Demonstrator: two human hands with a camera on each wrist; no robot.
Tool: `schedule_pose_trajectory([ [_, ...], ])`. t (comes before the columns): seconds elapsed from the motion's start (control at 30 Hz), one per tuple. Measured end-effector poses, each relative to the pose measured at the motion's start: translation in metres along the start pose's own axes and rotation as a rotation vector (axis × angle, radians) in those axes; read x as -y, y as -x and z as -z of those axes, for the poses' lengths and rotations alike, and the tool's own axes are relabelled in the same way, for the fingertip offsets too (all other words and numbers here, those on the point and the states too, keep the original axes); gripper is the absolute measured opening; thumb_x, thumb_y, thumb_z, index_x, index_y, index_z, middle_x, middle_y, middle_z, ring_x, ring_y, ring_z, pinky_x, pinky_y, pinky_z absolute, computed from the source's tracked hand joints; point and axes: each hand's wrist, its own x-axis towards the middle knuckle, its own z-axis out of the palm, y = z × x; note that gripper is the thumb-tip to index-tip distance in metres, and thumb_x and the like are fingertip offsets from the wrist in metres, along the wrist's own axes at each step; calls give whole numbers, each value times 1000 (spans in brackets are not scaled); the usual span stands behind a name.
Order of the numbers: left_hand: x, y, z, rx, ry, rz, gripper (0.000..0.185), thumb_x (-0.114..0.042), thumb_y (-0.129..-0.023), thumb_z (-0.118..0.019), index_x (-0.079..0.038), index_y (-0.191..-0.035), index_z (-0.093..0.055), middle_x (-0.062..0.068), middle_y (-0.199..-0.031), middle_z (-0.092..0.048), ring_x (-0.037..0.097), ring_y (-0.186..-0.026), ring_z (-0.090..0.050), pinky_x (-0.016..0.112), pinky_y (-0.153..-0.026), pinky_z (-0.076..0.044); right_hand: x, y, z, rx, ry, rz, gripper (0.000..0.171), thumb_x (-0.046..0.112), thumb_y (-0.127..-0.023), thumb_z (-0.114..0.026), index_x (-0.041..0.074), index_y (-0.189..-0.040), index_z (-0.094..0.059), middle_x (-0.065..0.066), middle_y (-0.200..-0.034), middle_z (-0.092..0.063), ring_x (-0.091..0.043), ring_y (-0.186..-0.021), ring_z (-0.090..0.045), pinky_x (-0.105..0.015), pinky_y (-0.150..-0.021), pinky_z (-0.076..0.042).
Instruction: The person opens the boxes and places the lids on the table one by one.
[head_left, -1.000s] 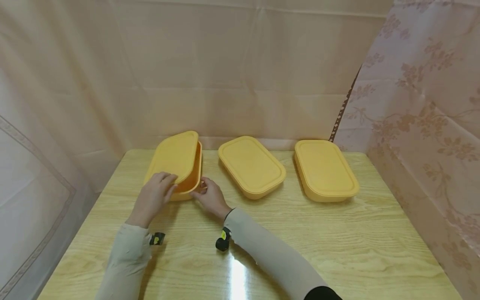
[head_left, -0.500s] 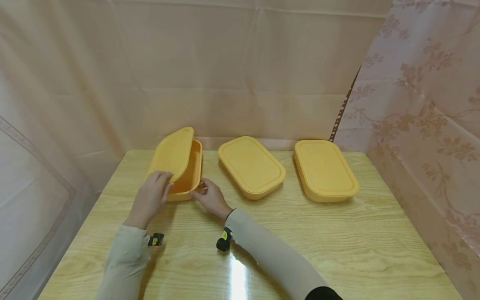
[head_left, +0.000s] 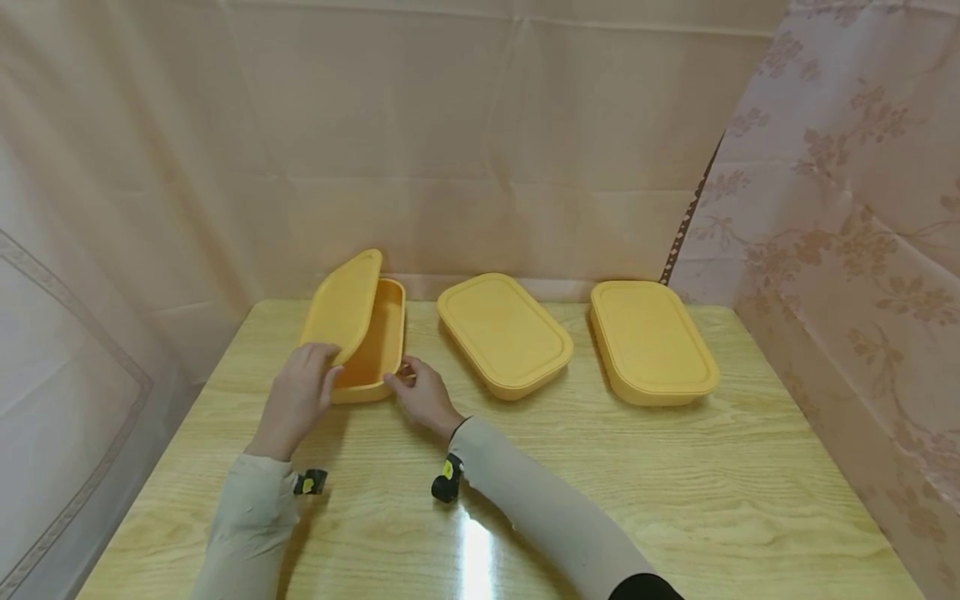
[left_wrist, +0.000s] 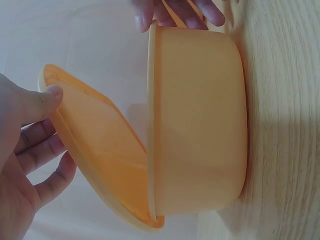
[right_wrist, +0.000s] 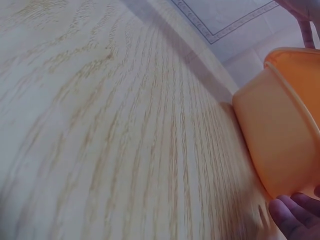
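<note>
At the left of the table stands a yellow lidded box (head_left: 363,392), part uncovered. My left hand (head_left: 294,398) pinches the near edge of its yellow lid (head_left: 343,304), thumb on one face and fingers on the other. The lid slants up to the left, its lower left side still touching the box rim in the left wrist view. My right hand (head_left: 424,397) holds the near right corner of the box, thumb by the rim and fingers along the right wall. In the head view, the bare part of the interior (head_left: 378,337) is plain orange; the lid hides the rest.
Two more yellow boxes with lids on, a middle box (head_left: 504,333) and a right box (head_left: 654,342), sit along the back of the wooden table (head_left: 675,492). A beige curtain (head_left: 480,150) hangs behind; patterned cloth (head_left: 847,250) hangs at the right.
My left hand has tilted the lid further up and leftward, widening the gap over the box. My right hand stays at the near right corner. The other boxes have not moved.
</note>
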Motion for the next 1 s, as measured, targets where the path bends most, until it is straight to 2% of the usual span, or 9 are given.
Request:
schedule_pose_trajectory([
  [0.4, 3, 1, 3, -41, 21, 15, 24, 4, -83, -70, 7, -105, -60, 21, -97, -64, 39, -90, -60, 53, -76, -51, 1, -1, -2, -25, -18, -11, 53, 31, -97, -59, 0, -138, -50, -13, -118, -66, -25, -106, -66, -31, -88, -55],
  [0.7, 5, 1, 6, -73, 27, 26, 24, 5, -83, -70, 9, -104, -60, 23, -93, -63, 37, -83, -60, 49, -71, -52, 7, -2, -2, -56, -71, -49, 42, 23, -94, -62, -2, -127, -54, -14, -110, -65, -22, -99, -63, -27, -83, -54],
  [1.0, 5, 2, 8, -121, 66, 76, 20, 7, -85, -67, 9, -104, -60, 23, -91, -62, 38, -85, -60, 49, -70, -52, 9, 1, 1, -77, -95, -56, 39, 21, -92, -64, -2, -123, -56, -14, -107, -65, -20, -93, -63, -25, -81, -53],
])
